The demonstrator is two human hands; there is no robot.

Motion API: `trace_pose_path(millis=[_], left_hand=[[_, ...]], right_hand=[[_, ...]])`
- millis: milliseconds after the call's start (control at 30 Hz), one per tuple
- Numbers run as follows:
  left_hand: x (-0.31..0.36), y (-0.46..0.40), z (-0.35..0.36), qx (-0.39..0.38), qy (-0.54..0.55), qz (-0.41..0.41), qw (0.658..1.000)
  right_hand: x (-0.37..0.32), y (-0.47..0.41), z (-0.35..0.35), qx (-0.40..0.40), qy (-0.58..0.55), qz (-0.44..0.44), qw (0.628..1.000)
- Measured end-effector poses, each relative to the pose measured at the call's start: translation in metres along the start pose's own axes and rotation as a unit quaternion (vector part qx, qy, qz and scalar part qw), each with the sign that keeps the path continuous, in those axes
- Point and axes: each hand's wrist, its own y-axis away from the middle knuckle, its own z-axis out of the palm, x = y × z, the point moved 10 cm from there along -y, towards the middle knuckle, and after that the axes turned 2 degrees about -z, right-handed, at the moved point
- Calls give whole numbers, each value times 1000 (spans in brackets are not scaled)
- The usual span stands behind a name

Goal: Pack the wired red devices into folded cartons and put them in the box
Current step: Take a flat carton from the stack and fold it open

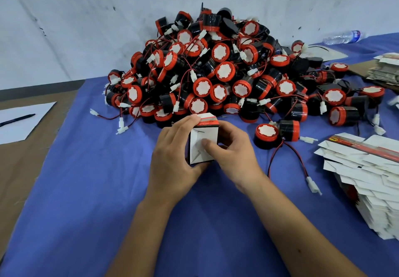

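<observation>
Blue cloth (86,190); hands (172,158) hide carton (203,145) base.

— How many small white folded cartons with a red-and-black band (203,140) are in your fingers?

— One, held between my left hand (172,158) and my right hand (232,153).

— And the round black devices with red rims and red-black wires (216,71)?

— Too many to count, one heap beyond my fingertips; two lie apart, just right of my right fingers.

— Flat white carton blanks (367,175)?

— One tall stack right of my right hand, uncountable. Also one black pen (17,120), one clear plastic bottle (343,37).
</observation>
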Motion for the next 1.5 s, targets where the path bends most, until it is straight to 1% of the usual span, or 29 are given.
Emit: trace_pose_path(millis=[267, 400, 667, 733, 833, 867, 967, 1033, 1133, 1200, 1300, 1367, 1500], left_hand=[[0, 1, 3, -12, -9, -4, 1000], [1, 1, 1, -4, -17, -1, 1000], [4, 2, 4, 3, -23, 8, 1000], [4, 2, 2, 8, -25, 13, 1000], [-5, 0, 0, 1, -3, 3, 1000], [-9, 0, 0, -8, 10, -6, 1000], [-16, 2, 3, -25, 28, -25, 999], [-15, 3, 4, -26, 34, -22, 999], [-6, 2, 4, -19, 26, 4, 999], [-1, 2, 7, -18, 20, 15, 1000], [0, 4, 11, -23, 22, 7, 999], [-3, 5, 12, -27, 22, 0, 999], [-2, 4, 12, -35, 36, 7, 999]], right_hand=[[5, -1, -1, 10, 16, 3, 1000], [5, -2, -3, 14, 28, 1, 999], [2, -2, -6, 26, 100, -28, 994], [4, -3, -3, 1, 65, -17, 998], [6, -4, 3, -72, -67, 29, 995], [6, -4, 2, -89, -87, 37, 992], [4, -5, -2, -111, -77, 44, 990], [1, -3, -1, -111, -66, 34, 991], [-5, -4, -2, -88, -36, 5, 995], [-4, -5, -5, -66, -12, 1, 998], [1, -5, -8, -52, 25, 6, 998], [2, -5, -7, -61, 26, 11, 998], [4, -6, -8, -99, -9, 37, 994]])
